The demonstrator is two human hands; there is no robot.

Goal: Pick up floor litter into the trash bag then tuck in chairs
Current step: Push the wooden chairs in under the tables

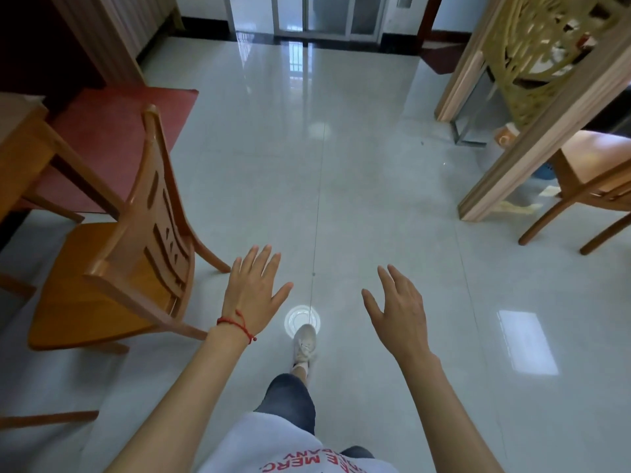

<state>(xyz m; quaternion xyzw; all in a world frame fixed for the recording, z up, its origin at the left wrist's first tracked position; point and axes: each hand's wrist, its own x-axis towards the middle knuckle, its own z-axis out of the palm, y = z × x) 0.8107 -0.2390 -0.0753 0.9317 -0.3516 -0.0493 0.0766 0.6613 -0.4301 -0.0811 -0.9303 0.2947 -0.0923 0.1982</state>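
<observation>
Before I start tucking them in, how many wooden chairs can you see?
2. One chair stands pulled out on the left, by the left hand. A second chair is at the right edge, partly cut off behind the wooden partition. Others may be out of view.

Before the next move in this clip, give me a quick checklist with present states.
1. Left hand free: ok, open and empty.
2. Right hand free: ok, open and empty.
3. Trash bag in view: not ok, none visible.
4. Floor ahead free of litter: cannot tell; glare spots, and pale scraps lie by the wooden screen.
5. Left chair tucked in: not ok, it stands out from the table.
6. Left hand on chair: not ok, apart.
</observation>
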